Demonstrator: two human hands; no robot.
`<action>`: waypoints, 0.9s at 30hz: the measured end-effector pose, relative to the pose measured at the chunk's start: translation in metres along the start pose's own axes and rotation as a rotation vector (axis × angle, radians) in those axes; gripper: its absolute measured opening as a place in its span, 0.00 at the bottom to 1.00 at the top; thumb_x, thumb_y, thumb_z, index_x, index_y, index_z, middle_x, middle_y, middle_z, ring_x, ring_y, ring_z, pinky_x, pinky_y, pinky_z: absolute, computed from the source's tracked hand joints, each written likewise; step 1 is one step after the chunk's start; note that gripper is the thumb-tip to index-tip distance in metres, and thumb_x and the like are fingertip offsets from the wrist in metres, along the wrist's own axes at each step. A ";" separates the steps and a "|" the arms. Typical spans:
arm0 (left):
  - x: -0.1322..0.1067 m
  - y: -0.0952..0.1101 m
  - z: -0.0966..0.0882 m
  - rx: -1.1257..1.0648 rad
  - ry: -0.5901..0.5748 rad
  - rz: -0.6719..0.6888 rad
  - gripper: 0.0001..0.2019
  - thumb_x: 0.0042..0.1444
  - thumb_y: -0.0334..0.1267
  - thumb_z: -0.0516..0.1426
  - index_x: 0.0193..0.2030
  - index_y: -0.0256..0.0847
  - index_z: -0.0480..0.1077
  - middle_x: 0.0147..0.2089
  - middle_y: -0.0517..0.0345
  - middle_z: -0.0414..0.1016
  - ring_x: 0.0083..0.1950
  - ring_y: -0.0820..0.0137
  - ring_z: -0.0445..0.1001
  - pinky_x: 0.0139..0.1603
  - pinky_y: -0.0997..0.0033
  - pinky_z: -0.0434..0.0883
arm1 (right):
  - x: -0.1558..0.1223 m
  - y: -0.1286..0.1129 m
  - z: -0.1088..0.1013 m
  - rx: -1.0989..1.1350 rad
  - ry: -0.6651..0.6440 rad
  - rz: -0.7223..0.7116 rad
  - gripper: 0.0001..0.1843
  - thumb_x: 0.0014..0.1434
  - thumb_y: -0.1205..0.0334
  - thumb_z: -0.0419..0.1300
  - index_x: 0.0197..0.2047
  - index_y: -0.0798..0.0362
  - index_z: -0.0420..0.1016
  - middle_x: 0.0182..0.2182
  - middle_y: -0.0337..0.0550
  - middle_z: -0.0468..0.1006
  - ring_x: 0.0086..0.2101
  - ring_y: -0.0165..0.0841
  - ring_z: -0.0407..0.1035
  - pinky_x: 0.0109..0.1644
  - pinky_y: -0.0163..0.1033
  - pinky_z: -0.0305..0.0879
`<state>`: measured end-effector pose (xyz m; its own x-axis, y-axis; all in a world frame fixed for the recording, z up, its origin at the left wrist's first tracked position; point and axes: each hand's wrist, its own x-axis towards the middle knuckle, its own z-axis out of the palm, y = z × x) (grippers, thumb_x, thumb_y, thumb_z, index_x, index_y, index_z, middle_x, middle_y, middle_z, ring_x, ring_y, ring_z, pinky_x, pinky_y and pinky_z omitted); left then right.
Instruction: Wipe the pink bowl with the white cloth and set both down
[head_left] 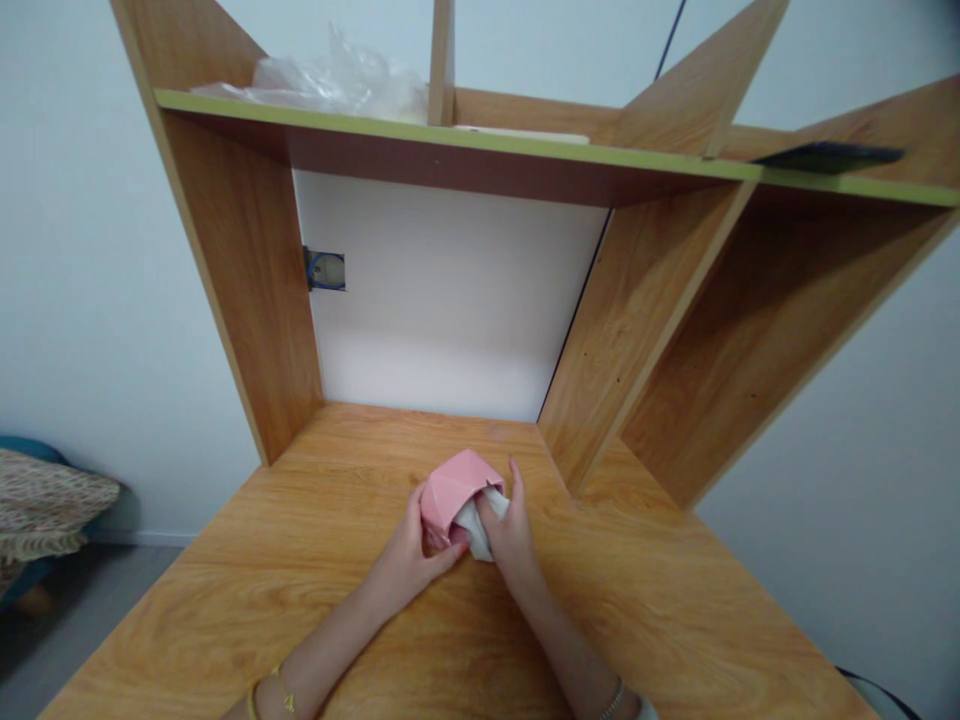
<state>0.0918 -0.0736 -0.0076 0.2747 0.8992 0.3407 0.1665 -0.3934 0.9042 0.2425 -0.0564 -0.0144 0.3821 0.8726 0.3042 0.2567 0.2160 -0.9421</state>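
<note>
A pink faceted bowl-like vessel (461,482) is tilted over the desk, its opening turned toward me and to the right. My left hand (416,558) grips it from the left, thumb at the lower rim. My right hand (510,530) holds a crumpled white cloth or tissue (474,530) against the inside of the opening; some fingertips are hidden within. One finger of that hand sticks up beside the rim. Whether the vessel rests on the desk is hard to see.
The wooden desk (337,640) spreads beneath my hands. Behind it rise upright panels and a shelf (510,150) bearing a clear plastic bag (337,85) and a dark flat object (829,157). An open wall socket box (327,270) shows at the back. A draped chair (49,500) stands left.
</note>
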 end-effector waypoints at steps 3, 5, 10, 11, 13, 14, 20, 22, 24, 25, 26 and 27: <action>-0.001 0.005 -0.001 0.052 0.050 -0.033 0.32 0.47 0.43 0.59 0.56 0.36 0.50 0.45 0.49 0.69 0.44 0.64 0.70 0.44 0.64 0.67 | 0.000 -0.003 0.002 -0.035 -0.009 0.040 0.43 0.47 0.54 0.56 0.62 0.55 0.43 0.44 0.48 0.72 0.40 0.39 0.69 0.42 0.41 0.65; 0.000 0.008 -0.002 0.071 0.065 -0.025 0.31 0.46 0.42 0.60 0.54 0.36 0.52 0.46 0.48 0.68 0.45 0.63 0.69 0.44 0.65 0.67 | 0.000 -0.006 0.000 -0.088 -0.011 0.052 0.44 0.46 0.54 0.57 0.62 0.56 0.43 0.39 0.45 0.74 0.36 0.39 0.71 0.38 0.40 0.66; 0.002 0.010 -0.003 0.117 0.063 0.012 0.31 0.44 0.42 0.61 0.53 0.37 0.53 0.49 0.47 0.68 0.47 0.63 0.69 0.46 0.65 0.67 | 0.002 -0.013 -0.008 -0.339 -0.014 0.048 0.43 0.47 0.54 0.56 0.63 0.56 0.43 0.29 0.42 0.75 0.28 0.38 0.71 0.29 0.38 0.64; 0.002 0.011 -0.004 0.128 0.054 0.018 0.31 0.44 0.42 0.61 0.53 0.37 0.53 0.48 0.48 0.68 0.46 0.63 0.69 0.46 0.65 0.67 | 0.003 -0.014 -0.010 -0.396 -0.016 0.039 0.42 0.48 0.54 0.56 0.63 0.56 0.43 0.27 0.42 0.75 0.26 0.38 0.70 0.28 0.37 0.63; 0.001 0.013 -0.005 0.166 0.032 0.030 0.30 0.45 0.41 0.60 0.54 0.38 0.54 0.48 0.49 0.69 0.46 0.63 0.70 0.46 0.65 0.67 | 0.004 -0.016 -0.014 -0.515 -0.029 0.019 0.41 0.49 0.54 0.55 0.63 0.55 0.44 0.25 0.40 0.74 0.25 0.37 0.70 0.26 0.36 0.62; 0.001 0.014 -0.006 0.190 0.024 0.037 0.29 0.46 0.41 0.59 0.54 0.38 0.53 0.48 0.49 0.69 0.46 0.63 0.70 0.46 0.65 0.67 | 0.004 -0.017 -0.016 -0.574 -0.039 0.007 0.40 0.50 0.54 0.55 0.63 0.54 0.45 0.24 0.40 0.74 0.24 0.37 0.70 0.26 0.36 0.61; -0.003 0.018 -0.011 0.358 -0.022 0.079 0.37 0.46 0.43 0.57 0.61 0.39 0.46 0.58 0.47 0.62 0.52 0.61 0.67 0.51 0.63 0.65 | 0.006 -0.018 -0.023 -0.722 -0.084 -0.132 0.37 0.50 0.57 0.55 0.62 0.52 0.47 0.28 0.43 0.75 0.27 0.37 0.70 0.29 0.36 0.60; -0.003 0.016 -0.013 0.367 -0.008 0.107 0.39 0.47 0.42 0.57 0.63 0.40 0.43 0.60 0.48 0.58 0.57 0.60 0.62 0.55 0.63 0.62 | 0.006 -0.016 -0.023 -0.700 -0.126 -0.134 0.38 0.50 0.57 0.54 0.63 0.53 0.45 0.27 0.42 0.75 0.27 0.37 0.70 0.28 0.36 0.60; -0.002 0.014 -0.014 0.355 0.007 0.126 0.39 0.46 0.41 0.57 0.63 0.39 0.43 0.61 0.48 0.56 0.59 0.59 0.59 0.57 0.62 0.59 | 0.005 -0.013 -0.021 -0.653 -0.170 -0.117 0.38 0.51 0.58 0.52 0.63 0.53 0.42 0.26 0.41 0.75 0.25 0.37 0.69 0.27 0.36 0.60; -0.002 0.013 -0.015 0.349 0.010 0.129 0.38 0.47 0.41 0.57 0.62 0.39 0.44 0.61 0.48 0.56 0.59 0.59 0.59 0.57 0.62 0.58 | 0.004 -0.011 -0.020 -0.614 -0.184 -0.112 0.38 0.51 0.59 0.51 0.63 0.54 0.42 0.26 0.41 0.75 0.24 0.37 0.69 0.27 0.36 0.61; -0.002 0.012 -0.016 0.342 0.011 0.127 0.37 0.47 0.41 0.57 0.62 0.39 0.45 0.61 0.48 0.56 0.59 0.60 0.59 0.57 0.62 0.58 | 0.003 -0.009 -0.019 -0.570 -0.191 -0.107 0.37 0.52 0.60 0.51 0.63 0.54 0.41 0.26 0.42 0.75 0.25 0.37 0.70 0.27 0.36 0.61; -0.001 0.011 -0.016 0.333 0.014 0.121 0.36 0.48 0.41 0.57 0.62 0.39 0.46 0.61 0.47 0.56 0.58 0.60 0.60 0.57 0.62 0.59 | 0.002 -0.008 -0.017 -0.521 -0.192 -0.099 0.37 0.52 0.60 0.50 0.63 0.54 0.42 0.28 0.43 0.75 0.26 0.37 0.70 0.27 0.36 0.62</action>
<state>0.0781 -0.0761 0.0058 0.2988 0.8436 0.4461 0.4337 -0.5365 0.7240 0.2566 -0.0638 -0.0041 0.1777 0.9339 0.3101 0.7062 0.0985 -0.7011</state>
